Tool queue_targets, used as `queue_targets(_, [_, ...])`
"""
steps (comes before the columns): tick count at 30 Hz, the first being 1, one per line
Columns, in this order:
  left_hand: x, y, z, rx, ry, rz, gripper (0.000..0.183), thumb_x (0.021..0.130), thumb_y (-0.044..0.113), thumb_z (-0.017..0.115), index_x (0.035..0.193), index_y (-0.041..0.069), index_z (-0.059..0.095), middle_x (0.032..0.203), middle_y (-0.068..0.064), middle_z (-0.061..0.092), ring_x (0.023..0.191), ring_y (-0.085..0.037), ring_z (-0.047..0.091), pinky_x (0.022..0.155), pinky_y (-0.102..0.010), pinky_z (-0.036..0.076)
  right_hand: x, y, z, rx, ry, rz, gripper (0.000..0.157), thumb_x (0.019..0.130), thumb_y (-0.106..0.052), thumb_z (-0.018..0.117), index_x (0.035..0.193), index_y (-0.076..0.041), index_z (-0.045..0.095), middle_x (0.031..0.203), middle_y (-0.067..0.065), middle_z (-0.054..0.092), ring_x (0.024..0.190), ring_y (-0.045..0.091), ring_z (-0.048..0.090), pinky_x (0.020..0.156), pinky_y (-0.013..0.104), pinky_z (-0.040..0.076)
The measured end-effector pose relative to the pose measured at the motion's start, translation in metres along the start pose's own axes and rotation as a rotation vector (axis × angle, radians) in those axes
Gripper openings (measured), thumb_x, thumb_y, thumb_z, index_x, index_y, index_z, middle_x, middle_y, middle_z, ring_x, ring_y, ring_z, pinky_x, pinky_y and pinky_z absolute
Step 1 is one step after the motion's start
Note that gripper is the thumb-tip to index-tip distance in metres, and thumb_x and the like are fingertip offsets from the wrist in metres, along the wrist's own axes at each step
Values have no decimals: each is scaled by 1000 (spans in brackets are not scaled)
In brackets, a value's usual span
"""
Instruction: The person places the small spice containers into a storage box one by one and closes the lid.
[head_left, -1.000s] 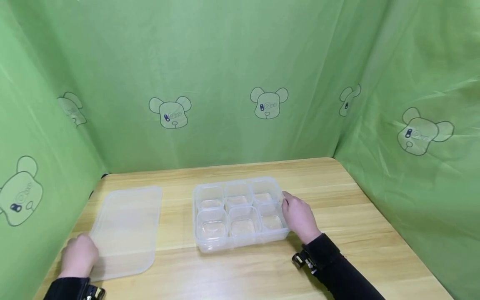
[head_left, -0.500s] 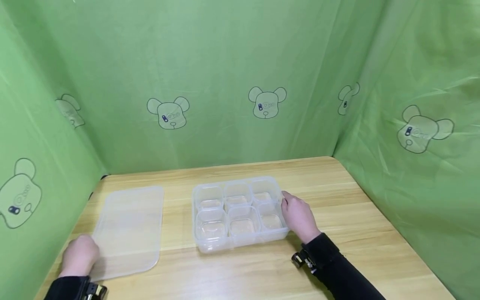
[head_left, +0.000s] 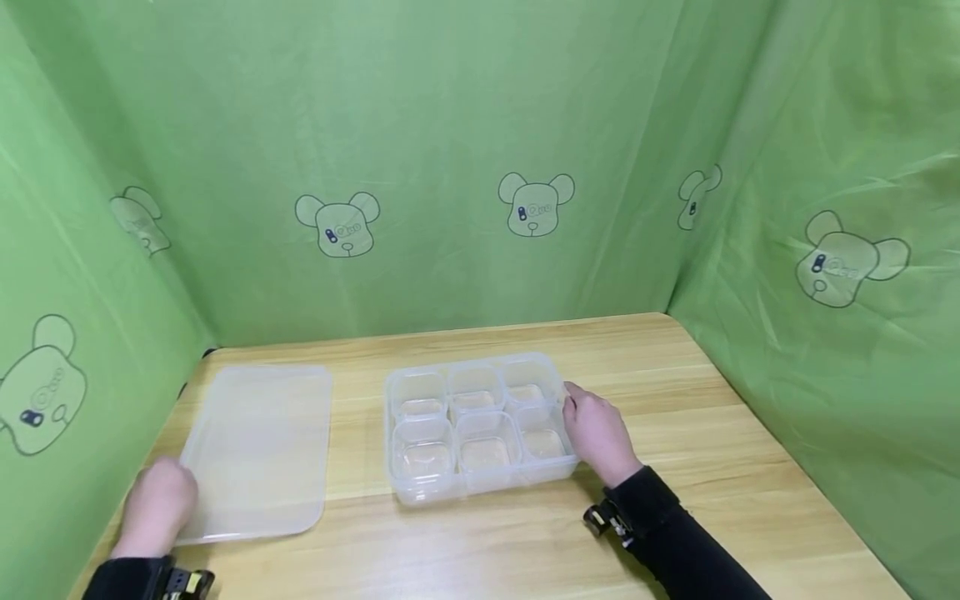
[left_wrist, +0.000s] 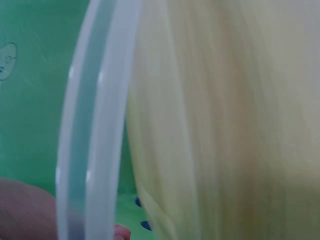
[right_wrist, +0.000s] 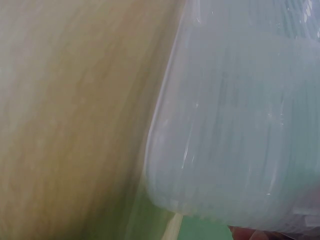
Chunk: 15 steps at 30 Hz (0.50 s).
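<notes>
My left hand [head_left: 159, 504] pinches the left edge of a flat, translucent plastic lid [head_left: 258, 450] on the left side of the table. In the left wrist view the pale lid rim [left_wrist: 102, 125] stands between the thumb side and a fingertip. My right hand [head_left: 600, 437] grips the right end of a clear rectangular food container [head_left: 487, 481]. Several small square inner boxes [head_left: 487, 442] sit in it in two rows, with nothing visible inside. The container's ribbed wall [right_wrist: 225, 125] fills much of the right wrist view, and the right fingers are mostly hidden there.
The wooden table [head_left: 675, 517] carries the lid and container, with a strip of bare wood between them. Green cloth walls [head_left: 435, 125] printed with bear heads enclose the table at the back and both sides. Each wrist wears a small camera on a black sleeve [head_left: 690, 533].
The lid has shifted slightly away and to the right, its near edge now higher in the view, with the left hand still holding it. The right hand and container have not moved.
</notes>
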<state>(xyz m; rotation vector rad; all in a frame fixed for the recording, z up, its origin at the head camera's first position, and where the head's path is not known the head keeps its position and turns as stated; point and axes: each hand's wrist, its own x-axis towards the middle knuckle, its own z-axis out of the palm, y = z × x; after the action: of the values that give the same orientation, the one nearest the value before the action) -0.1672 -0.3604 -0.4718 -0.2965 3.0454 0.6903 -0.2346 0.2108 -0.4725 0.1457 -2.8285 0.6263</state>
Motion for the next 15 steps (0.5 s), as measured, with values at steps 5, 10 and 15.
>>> queue_targets(5, [2, 13, -5, -27, 71, -4, 38, 100, 4, 26, 103, -26, 48, 92, -43, 54, 74, -44, 57, 66, -55, 49, 0, 0, -1, 13, 0, 2, 41, 104, -14, 41, 136, 8, 55, 121, 29, 65, 50, 17, 41, 47, 32, 39])
queue_targets(10, [-2, 30, -12, -65, 131, 24, 39, 102, 5, 28, 113, -27, 48, 102, -45, 55, 80, -50, 58, 71, -61, 48, -1, -1, -1, 10, 3, -4, 40, 104, -13, 42, 135, 9, 56, 121, 29, 65, 49, 17, 40, 47, 32, 38])
queue_targets(15, [-7, 51, -22, -66, 164, 42, 42, 103, 6, 28, 125, -26, 44, 117, -48, 50, 99, -61, 54, 81, -67, 45, -1, -1, -1, 13, 7, -10, 40, 104, -13, 42, 135, 8, 56, 121, 29, 65, 48, 17, 40, 46, 32, 37])
